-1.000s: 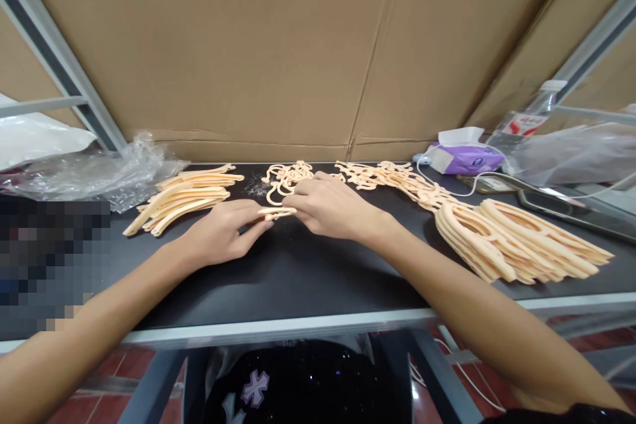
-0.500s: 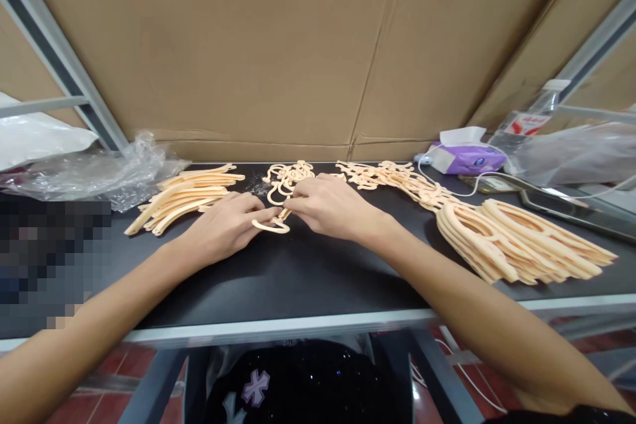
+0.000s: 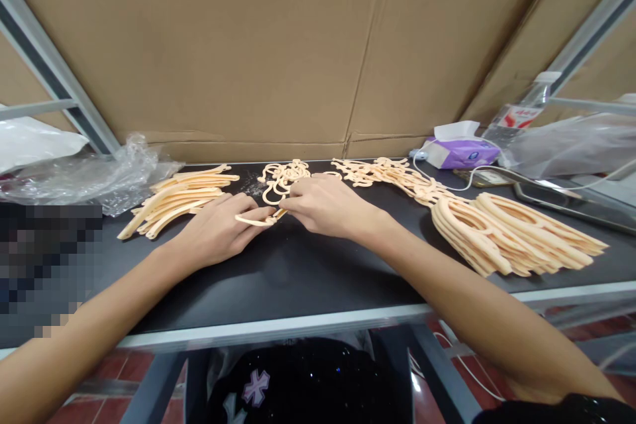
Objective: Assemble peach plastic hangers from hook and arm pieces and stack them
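Near the middle of the black table, my left hand pinches a thin cream-coloured curved piece. My right hand is closed at the right end of that piece, its fingertips close to the left ones. Just behind the hands lies a small heap of cream hooked pieces. Long curved cream strips are stacked beside my left hand. To the right, linked curly pieces run toward a fanned stack of larger cream pieces.
Crumpled clear plastic lies at the back left. At the back right are a purple tissue pack, a bottle, a white cable and a dark flat device. Cardboard stands behind the table.
The curved piece has turned and shifted left between my hands, its loop now lying across my left fingers. The whole view has shifted slightly.
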A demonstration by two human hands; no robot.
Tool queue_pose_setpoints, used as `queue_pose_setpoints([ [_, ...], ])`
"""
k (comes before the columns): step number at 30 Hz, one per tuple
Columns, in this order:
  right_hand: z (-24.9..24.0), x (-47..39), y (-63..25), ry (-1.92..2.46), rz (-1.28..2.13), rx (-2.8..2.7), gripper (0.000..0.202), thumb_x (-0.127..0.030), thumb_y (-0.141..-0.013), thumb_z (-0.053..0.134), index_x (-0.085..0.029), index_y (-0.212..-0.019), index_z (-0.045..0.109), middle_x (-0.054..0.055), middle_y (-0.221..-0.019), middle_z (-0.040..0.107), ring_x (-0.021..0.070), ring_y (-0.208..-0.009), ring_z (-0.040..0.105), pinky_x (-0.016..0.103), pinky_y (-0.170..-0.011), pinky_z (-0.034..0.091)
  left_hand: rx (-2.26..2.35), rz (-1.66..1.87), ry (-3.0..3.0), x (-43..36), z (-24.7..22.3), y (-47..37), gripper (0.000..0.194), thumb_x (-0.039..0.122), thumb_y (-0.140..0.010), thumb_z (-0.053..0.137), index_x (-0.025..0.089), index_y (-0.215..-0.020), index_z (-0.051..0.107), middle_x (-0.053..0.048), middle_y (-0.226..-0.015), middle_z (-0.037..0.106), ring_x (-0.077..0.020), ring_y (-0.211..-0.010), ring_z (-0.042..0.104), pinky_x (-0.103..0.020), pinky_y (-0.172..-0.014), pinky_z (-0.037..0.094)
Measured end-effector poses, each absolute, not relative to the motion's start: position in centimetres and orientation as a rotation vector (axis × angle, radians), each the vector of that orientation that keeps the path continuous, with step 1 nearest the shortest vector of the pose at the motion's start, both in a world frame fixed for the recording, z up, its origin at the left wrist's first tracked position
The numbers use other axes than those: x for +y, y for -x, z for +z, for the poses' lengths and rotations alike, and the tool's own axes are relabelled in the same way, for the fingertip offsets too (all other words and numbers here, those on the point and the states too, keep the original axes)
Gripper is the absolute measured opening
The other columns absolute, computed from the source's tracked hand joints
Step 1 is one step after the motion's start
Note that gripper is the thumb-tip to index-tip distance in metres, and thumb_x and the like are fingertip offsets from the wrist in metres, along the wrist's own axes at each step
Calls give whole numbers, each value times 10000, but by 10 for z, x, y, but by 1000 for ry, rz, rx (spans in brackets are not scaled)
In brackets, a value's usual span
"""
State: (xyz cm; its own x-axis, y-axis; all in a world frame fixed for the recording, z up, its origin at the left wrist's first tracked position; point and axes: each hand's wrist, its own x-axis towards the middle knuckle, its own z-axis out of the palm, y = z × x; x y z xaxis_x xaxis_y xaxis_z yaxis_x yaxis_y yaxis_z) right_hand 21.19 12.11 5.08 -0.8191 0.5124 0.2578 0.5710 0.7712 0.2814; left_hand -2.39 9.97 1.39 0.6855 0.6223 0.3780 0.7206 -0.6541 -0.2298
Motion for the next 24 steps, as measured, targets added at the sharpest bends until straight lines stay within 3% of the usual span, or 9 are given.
queue_pose_setpoints([
  [7,52,121,-213,885,-553,-2774,240,-171,-953,503,-178,-986,740,112,-971,717,196,-808,611,321,-688,313,-1038,-388,2528,100,15,23,368,373,-1037,365,210,-1130,682,-78,-924,664,-200,-793,594,-317,-674,397],
  [14,52,118,-212,877,-546,-2770,236,-159,-937,505,-176,-963,739,112,-950,722,208,-824,626,324,-703,330,-1007,-413,2520,97,18,21,345,351,-1013,392,178,-906,671,-75,-857,647,-210,-789,571,-336,-708,392],
  [24,51,116,-210,873,-521,-2748,239,-175,-949,489,-173,-962,727,108,-952,720,198,-797,623,317,-663,308,-971,-428,2628,98,17,22,337,340,-1022,366,159,-919,631,-77,-868,620,-211,-800,560,-339,-700,401],
])
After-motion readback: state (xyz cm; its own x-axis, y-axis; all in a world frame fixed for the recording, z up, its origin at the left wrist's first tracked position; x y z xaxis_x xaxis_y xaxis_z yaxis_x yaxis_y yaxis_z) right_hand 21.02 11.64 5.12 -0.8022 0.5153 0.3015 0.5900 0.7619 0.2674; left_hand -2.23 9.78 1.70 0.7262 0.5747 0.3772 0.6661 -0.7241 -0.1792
